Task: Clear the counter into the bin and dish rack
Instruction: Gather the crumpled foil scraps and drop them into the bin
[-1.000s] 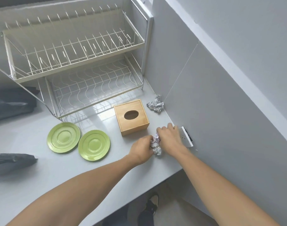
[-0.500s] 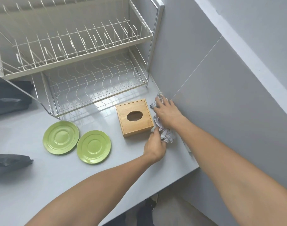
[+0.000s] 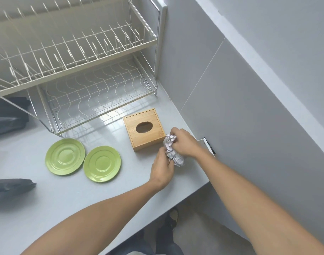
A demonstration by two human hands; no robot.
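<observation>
Crumpled silver foil (image 3: 173,152) is bunched between both hands just right of the wooden tissue box (image 3: 144,128). My right hand (image 3: 185,142) grips the upper wad and my left hand (image 3: 162,169) holds the lower wad from the front. Two green saucers (image 3: 65,156) (image 3: 102,163) lie flat side by side on the grey counter (image 3: 65,196), left of my hands. The white two-tier dish rack (image 3: 74,57) stands at the back with both tiers bare.
A grey wall runs along the right side, with a white wall socket (image 3: 209,146) just behind my right wrist. Dark plastic bags lie at the left edge (image 3: 12,184) and behind the rack (image 3: 8,116). The counter's front edge drops to the floor by my shoes (image 3: 171,218).
My right hand reached to the back corner, took the second foil wad, and drew it back beside the first. Both wads are now held together between the two hands.
</observation>
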